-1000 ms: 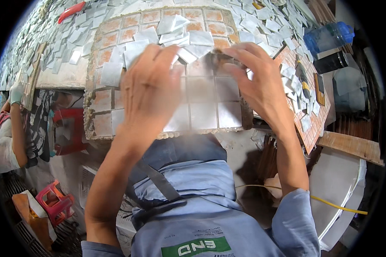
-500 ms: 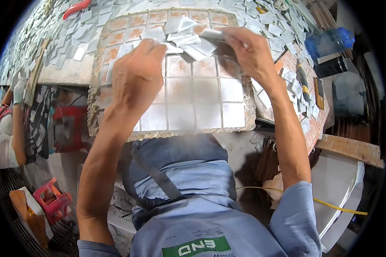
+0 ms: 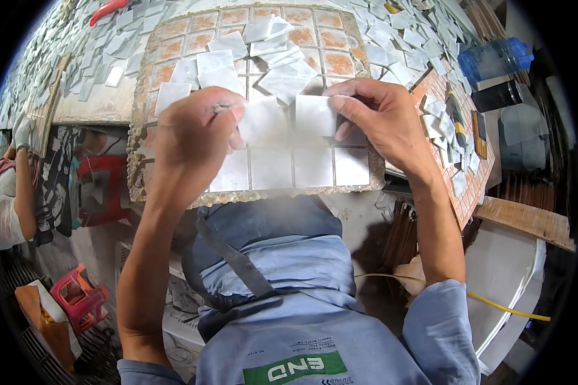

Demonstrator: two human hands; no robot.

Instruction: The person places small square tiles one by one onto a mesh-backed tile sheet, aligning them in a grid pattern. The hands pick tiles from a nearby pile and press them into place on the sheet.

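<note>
A rough-edged board with a grid of square recesses lies in front of me. Pale square tiles fill its near row, while rusty-orange cells show toward the far side. My right hand pinches a white tile by its right edge, over the board's middle. Beside it, my left hand has thumb and fingers closed at the left edge of another white tile, which looks hazy. Past my hands, loose tiles lie overlapping in a heap on the board.
Many loose tiles cover the table beyond and to the left. On the right are a gridded panel with tile pieces, a yellow-and-black tool and a blue bottle. A co-worker's gloved hand shows at far left.
Both hands have come from the heap toward me, each with a tile, and are now over the nearer part of the board. More of the heap shows.
</note>
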